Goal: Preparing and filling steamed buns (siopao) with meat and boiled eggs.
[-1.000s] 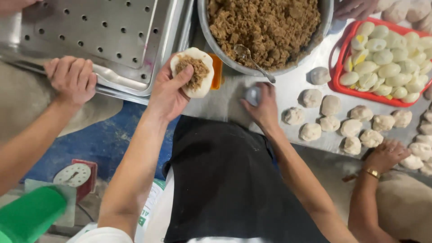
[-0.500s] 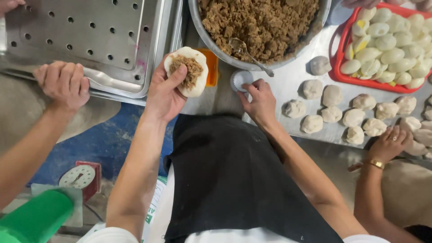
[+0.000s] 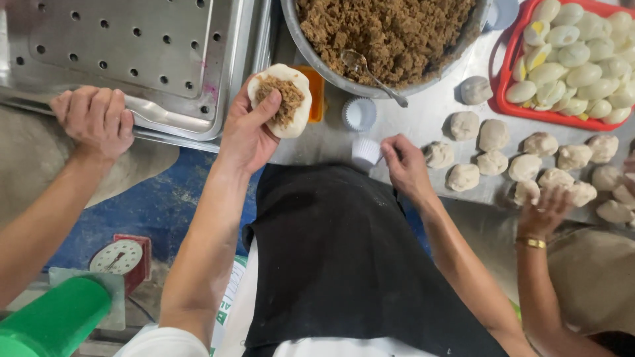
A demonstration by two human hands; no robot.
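- The left hand (image 3: pixel 248 129) cups a flat round of dough (image 3: pixel 283 99) in its palm, thumb pressing the brown filling (image 3: pixel 281 96) heaped on it.
- The right hand (image 3: pixel 403 165) pinches a white paper cup (image 3: pixel 366 153) by its rim, just beside its fingertips.
- The dough looks soft, light and a bit sticky; it wants support from beneath.
- The paper cup looks flimsy, easily crushed.
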